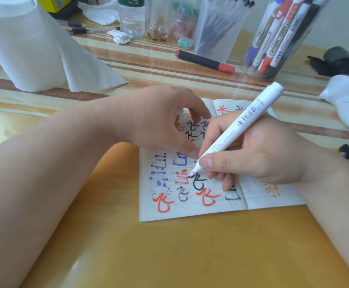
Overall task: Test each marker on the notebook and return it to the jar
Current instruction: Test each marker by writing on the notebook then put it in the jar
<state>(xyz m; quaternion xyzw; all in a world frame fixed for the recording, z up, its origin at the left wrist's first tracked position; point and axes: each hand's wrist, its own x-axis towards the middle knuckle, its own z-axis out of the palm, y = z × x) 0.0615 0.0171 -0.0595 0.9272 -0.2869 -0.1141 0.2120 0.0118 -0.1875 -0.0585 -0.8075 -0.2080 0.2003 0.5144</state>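
1. The right hand (252,154) was wrapped around a white marker (236,127) in a normal pen grip. The thumb was low on the barrel and the tip was down on the left page of the notebook (190,210), mid-frame, right by a black scribble.
2. The left hand (154,119) wasn't holding anything I could see. It was arched, with thumb and fingertips pressing on the page to pin the notebook down.
3. If I were doing this stroke, I'd keep that left hand planted, since the notebook looked thin and likely to slide on the glossy table (169,256).
4. That page was already crammed with red, blue and black marks. I'd aim for a blank patch so the new ink was actually readable. I couldn't tell what colour this one wrote.
5. Light pressure seemed enough. Just a short mark, then done.
6. The jar (277,38) sat in the upper right of the frame, already packed with markers leaning every which way, so dropping this one back in would need a gap.
7. A black marker with red ends (204,61) lay loose on the table, upper middle, just in front of a frosted cup of pens (217,28). My guess is that it hadn't been tested.
8. There was other clutter too:
   - A paper towel roll (19,48) stood upper left.
   - A water bottle (132,15) was along the top edge.
   - A crumpled tissue (121,37) lay near the bottle.
   - A white object (346,100) sat at the right edge, close to the reach path back to the jar.
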